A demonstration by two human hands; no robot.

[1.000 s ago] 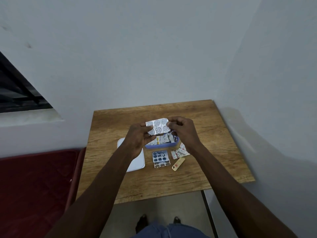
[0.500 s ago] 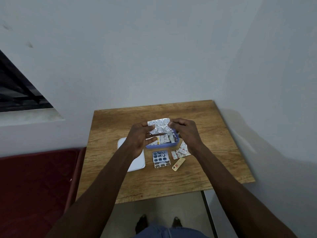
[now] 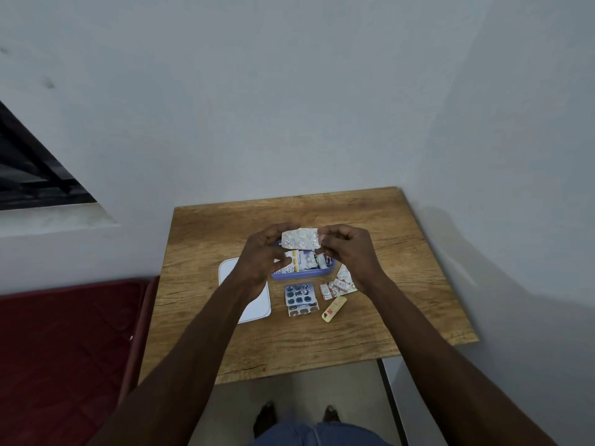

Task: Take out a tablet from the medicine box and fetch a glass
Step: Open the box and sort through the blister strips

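Observation:
A silver blister strip point(image 3: 300, 238) is held up between both hands above the blue medicine box point(image 3: 302, 274). My left hand point(image 3: 262, 257) pinches the strip's left edge. My right hand point(image 3: 349, 252) grips its right end with thumb and fingers. The open box sits mid-table and holds several more tablet strips. Its white lid point(image 3: 254, 304) lies flat to the left, partly hidden under my left forearm. No glass is in view.
On the wooden table point(image 3: 386, 317) in front of the box lie a dark blue blister pack point(image 3: 299, 296), small red-and-white strips point(image 3: 338, 286) and a yellow sachet point(image 3: 334, 309). Walls close in behind and right. A red mattress point(image 3: 64, 349) lies left.
The strip has tilted flatter and shifted slightly rightward between my hands. My left thumb has dropped lower, toward the box.

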